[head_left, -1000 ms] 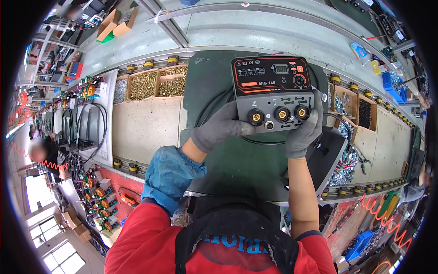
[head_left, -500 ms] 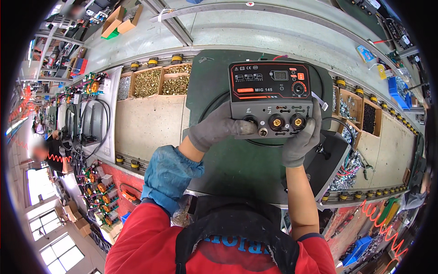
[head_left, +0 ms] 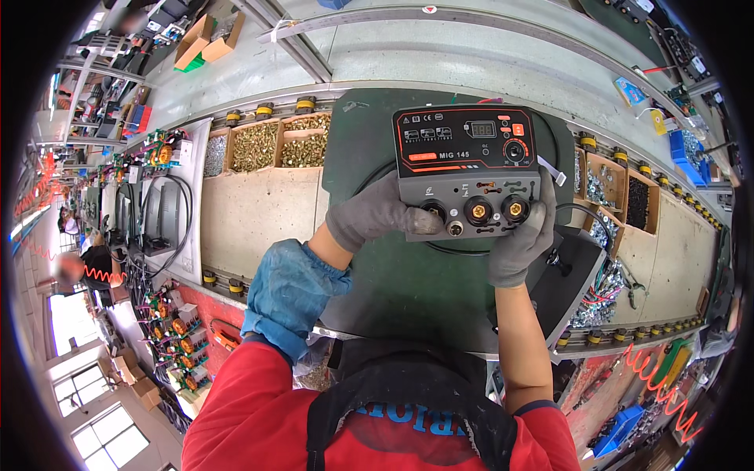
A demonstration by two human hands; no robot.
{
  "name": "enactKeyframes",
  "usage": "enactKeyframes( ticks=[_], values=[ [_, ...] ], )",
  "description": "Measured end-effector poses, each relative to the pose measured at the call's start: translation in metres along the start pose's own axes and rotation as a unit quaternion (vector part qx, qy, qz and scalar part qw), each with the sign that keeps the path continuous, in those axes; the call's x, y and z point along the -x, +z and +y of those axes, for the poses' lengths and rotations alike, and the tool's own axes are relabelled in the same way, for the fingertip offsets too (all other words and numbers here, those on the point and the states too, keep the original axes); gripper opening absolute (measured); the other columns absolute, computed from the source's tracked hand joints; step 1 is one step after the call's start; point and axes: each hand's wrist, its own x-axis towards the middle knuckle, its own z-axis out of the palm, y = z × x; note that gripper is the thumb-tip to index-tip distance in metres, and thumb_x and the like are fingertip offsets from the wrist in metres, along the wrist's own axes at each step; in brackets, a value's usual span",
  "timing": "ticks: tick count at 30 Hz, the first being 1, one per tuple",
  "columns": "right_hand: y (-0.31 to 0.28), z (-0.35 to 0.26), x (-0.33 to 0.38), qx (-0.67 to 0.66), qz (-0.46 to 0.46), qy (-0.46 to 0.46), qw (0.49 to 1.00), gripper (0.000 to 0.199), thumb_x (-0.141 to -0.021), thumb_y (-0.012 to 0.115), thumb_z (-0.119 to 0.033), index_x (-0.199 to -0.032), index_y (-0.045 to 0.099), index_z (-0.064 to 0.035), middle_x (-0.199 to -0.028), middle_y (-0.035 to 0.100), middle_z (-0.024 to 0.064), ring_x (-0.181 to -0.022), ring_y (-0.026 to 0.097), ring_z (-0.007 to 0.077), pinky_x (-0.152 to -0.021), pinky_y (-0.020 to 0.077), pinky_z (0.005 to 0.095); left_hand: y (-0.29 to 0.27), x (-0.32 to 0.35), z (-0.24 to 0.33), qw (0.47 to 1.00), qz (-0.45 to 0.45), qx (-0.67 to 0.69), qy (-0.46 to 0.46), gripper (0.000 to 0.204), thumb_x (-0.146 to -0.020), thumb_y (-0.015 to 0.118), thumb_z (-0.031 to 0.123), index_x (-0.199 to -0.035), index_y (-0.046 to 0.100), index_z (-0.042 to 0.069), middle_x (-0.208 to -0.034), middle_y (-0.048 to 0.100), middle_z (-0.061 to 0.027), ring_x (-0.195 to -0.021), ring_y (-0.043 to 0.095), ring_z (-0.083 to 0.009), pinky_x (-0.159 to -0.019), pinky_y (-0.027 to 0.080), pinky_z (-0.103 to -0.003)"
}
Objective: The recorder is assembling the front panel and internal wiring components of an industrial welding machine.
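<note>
A grey and black welding machine front panel (head_left: 467, 161) with an orange outline, a small display, a knob and three brass sockets stands on a dark green mat (head_left: 408, 290). My left hand (head_left: 381, 213), in a grey glove, grips the panel's lower left corner, thumb by the leftmost socket. My right hand (head_left: 522, 243), also grey-gloved, holds the panel's lower right corner from below. A blue sleeve cover (head_left: 290, 290) wraps my left forearm.
Cardboard bins of brass-coloured screws (head_left: 276, 144) sit left of the mat. Bins of small parts (head_left: 620, 188) and a black metal casing (head_left: 569, 279) lie to the right. Roller conveyor rails (head_left: 259, 110) run along the bench. Another person (head_left: 82, 267) works at far left.
The panel has been lifted and moved slightly farther from me, its face tilted more toward the camera. Both hands stayed on its lower corners.
</note>
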Motion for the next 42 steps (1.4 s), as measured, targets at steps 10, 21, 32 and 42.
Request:
enactKeyframes(
  ticks=[10,21,32,42],
  values=[
    [-0.003,-0.05,0.009,-0.025,-0.015,-0.007,1.0,0.047,-0.094,0.037,-0.019,-0.128,0.047,0.0119,-0.117,0.06,0.0179,-0.102,0.058,0.0199,-0.089,0.0462,0.0305,0.044,0.033,0.018,0.99,0.131,0.012,0.045,0.046,-0.076,0.074,0.016,-0.116,0.059,0.0,-0.105,0.065,-0.0062,-0.093,0.059,-0.0133,-0.083,0.049,-0.03],
    [-0.092,-0.119,0.146,0.075,-0.081,0.073,0.991,0.05,-0.093,0.037,-0.023,-0.126,0.047,0.0129,-0.12,0.057,0.0185,-0.107,0.056,0.0226,-0.094,0.0424,0.0356,0.151,0.171,-0.023,0.963,0.219,0.133,-0.078,0.036,-0.079,0.067,0.013,-0.112,0.062,-0.003,-0.101,0.067,-0.0082,-0.09,0.062,-0.0146,-0.083,0.049,-0.03],
    [-0.139,-0.08,0.177,0.093,-0.058,0.041,0.993,0.051,-0.098,0.03,-0.029,-0.13,0.045,0.0083,-0.118,0.056,0.0156,-0.107,0.054,0.0206,-0.094,0.0423,0.0324,0.168,0.176,-0.073,0.987,0.124,0.077,-0.063,0.044,-0.076,0.076,0.017,-0.113,0.062,-0.002,-0.104,0.066,-0.0065,-0.094,0.061,-0.0132,-0.083,0.049,-0.029],
    [-0.136,-0.081,0.168,0.061,-0.049,0.032,0.996,0.05,-0.097,0.034,-0.029,-0.126,0.049,0.0085,-0.119,0.057,0.0157,-0.108,0.055,0.0191,-0.095,0.0417,0.0308,0.162,0.171,-0.068,0.99,0.131,-0.014,-0.052,0.043,-0.075,0.076,0.019,-0.111,0.062,-0.001,-0.102,0.066,-0.0057,-0.091,0.06,-0.0121,-0.082,0.049,-0.028]
  ],
)
